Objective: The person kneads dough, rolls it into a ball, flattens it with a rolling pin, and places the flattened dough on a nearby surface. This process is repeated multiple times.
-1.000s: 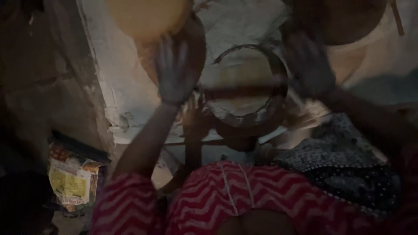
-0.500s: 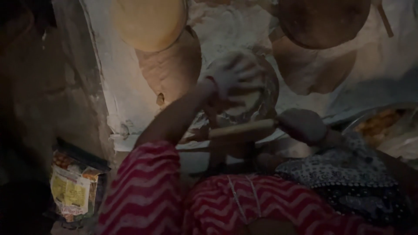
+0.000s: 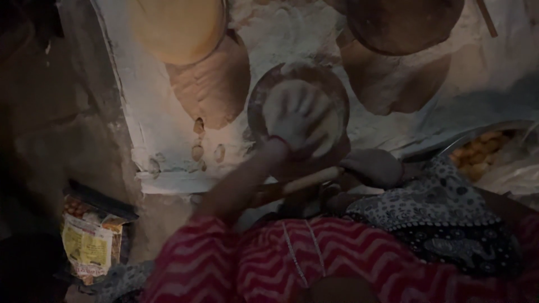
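1. Dough round (image 3: 323, 132), pale and floury, lies on a small round board (image 3: 264, 95) near the middle of the scene, just past the person's knees.
2. Nearest the viewer, a red zigzag sleeve (image 3: 224, 264) and a dark patterned cloth (image 3: 449, 219) cover the lap.
3. A wooden rolling pin (image 3: 306, 182) lies at six o'clock from the board, the right hand (image 3: 370, 165) curled around its end.
4. The left hand (image 3: 295, 115) is spread flat with fingers loose, pressing the dough, not clasping anything.
5. At nine o'clock, a yellow packet (image 3: 87, 247) sits on the dark floor.
6. Farther off, at eleven and one o'clock, flat rounds (image 3: 179, 28) rest on the floured surface (image 3: 146, 101).
7. At three o'clock, a metal tray (image 3: 488, 151) holds orange pieces.
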